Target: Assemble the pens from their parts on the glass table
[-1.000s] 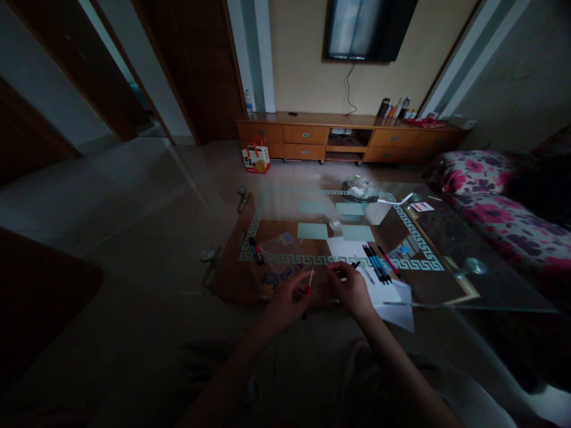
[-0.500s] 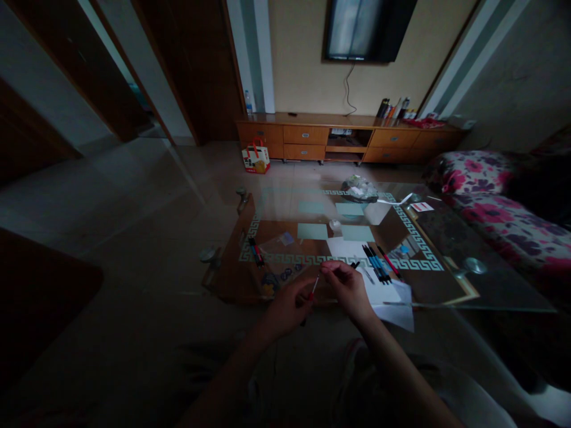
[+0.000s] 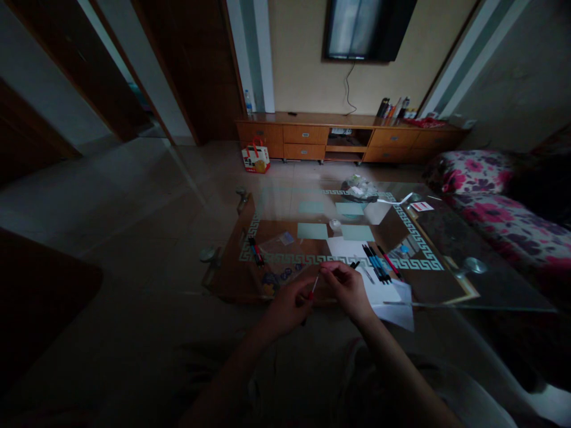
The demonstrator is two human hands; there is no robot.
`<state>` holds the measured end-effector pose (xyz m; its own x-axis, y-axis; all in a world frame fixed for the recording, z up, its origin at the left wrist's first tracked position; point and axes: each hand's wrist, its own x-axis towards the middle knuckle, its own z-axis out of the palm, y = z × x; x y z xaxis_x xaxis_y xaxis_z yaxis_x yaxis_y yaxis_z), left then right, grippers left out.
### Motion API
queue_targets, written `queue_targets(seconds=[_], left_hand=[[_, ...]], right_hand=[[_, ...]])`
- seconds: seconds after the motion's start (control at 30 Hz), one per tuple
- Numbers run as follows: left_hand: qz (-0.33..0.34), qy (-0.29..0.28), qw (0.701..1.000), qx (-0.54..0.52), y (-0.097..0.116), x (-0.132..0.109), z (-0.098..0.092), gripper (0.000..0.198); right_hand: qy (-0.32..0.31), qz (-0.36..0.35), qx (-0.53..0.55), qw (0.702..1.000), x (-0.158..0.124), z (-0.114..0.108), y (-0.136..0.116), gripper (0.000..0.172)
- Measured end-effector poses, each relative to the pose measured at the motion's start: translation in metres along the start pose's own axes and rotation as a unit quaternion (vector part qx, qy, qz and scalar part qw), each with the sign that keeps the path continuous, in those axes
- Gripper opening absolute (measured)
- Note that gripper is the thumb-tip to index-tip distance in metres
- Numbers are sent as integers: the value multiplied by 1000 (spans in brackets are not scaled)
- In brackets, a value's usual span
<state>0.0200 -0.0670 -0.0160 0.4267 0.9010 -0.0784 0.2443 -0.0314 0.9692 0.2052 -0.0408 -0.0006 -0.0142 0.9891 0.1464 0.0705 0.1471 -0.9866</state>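
My left hand [image 3: 288, 306] is closed around the lower, red-and-dark part of a thin pen [image 3: 311, 291] held just in front of the glass coffee table [image 3: 446, 285]. My right hand [image 3: 348, 288] pinches the pen's pale upper tip between thumb and fingers. Both hands meet at the table's near edge. A row of several dark and blue pens [image 3: 377, 263] lies on white paper [image 3: 383, 294] just right of my right hand.
Pale green cards [image 3: 312, 230] and a crumpled bag [image 3: 359, 187] lie on the glass. Two pens [image 3: 256, 249] lie at the table's left end. A floral sofa [image 3: 495, 208] stands at right, a wooden TV cabinet [image 3: 348, 138] along the far wall, a gift bag [image 3: 256, 157] on the floor.
The pen tilted from nearly upright toward the right. My right hand moved left and took hold of its upper tip; the left hand kept its grip.
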Motion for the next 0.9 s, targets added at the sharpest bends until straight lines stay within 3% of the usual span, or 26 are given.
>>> queue_targets(seconds=[0.53, 0.77, 0.9], left_hand=[[4, 3, 1000, 1, 4, 0, -1, 55], [11, 8, 1000, 18, 7, 1, -1, 32], [10, 11, 1000, 17, 10, 2, -1, 29]], right_hand=[[-24, 6, -16, 1000, -1, 1, -1, 22], [-29, 1, -34, 999, -2, 1, 1, 23], [-37, 8, -32, 999, -2, 2, 2, 24]])
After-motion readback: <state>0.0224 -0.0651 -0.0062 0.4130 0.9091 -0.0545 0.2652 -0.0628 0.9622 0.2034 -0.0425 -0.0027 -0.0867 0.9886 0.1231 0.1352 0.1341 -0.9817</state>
